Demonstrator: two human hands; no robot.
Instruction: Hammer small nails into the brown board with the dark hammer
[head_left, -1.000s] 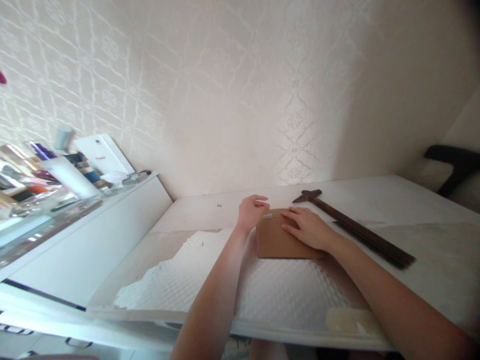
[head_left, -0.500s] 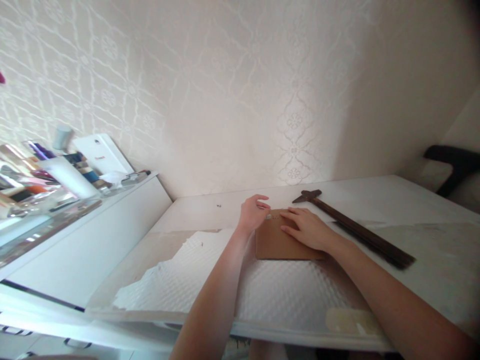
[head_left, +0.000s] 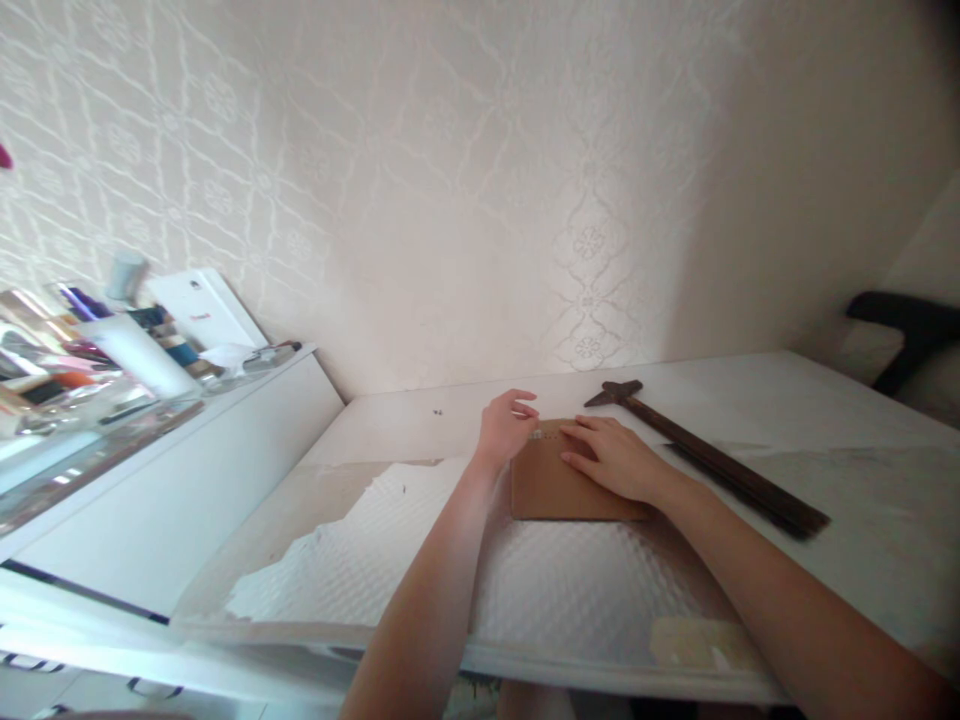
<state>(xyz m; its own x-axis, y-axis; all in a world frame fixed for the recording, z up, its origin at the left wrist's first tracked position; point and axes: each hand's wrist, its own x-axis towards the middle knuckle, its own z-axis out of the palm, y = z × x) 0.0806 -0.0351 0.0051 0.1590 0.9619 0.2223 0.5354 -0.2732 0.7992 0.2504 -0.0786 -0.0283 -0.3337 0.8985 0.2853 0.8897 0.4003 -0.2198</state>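
A brown cardboard piece (head_left: 547,488) lies flat on the white table (head_left: 750,400), with a row of small pale marks near its far edge. My right hand (head_left: 615,458) rests palm down on the cardboard's right half, fingers stretched flat. My left hand (head_left: 504,425) sits at the cardboard's far left corner, fingers curled, fingertips by the small marks. What the fingertips pinch, if anything, is too small to make out.
A dark wooden hammer (head_left: 712,460) lies on the table right of my hands. White textured sheeting (head_left: 570,580) covers the near part of the table. A white cabinet (head_left: 187,450) on the left carries bottles and tubes (head_left: 127,345). A dark chair (head_left: 911,325) stands far right.
My left hand's fingers shifted slightly at the cardboard's far corner. My right hand and the cardboard have stayed in place.
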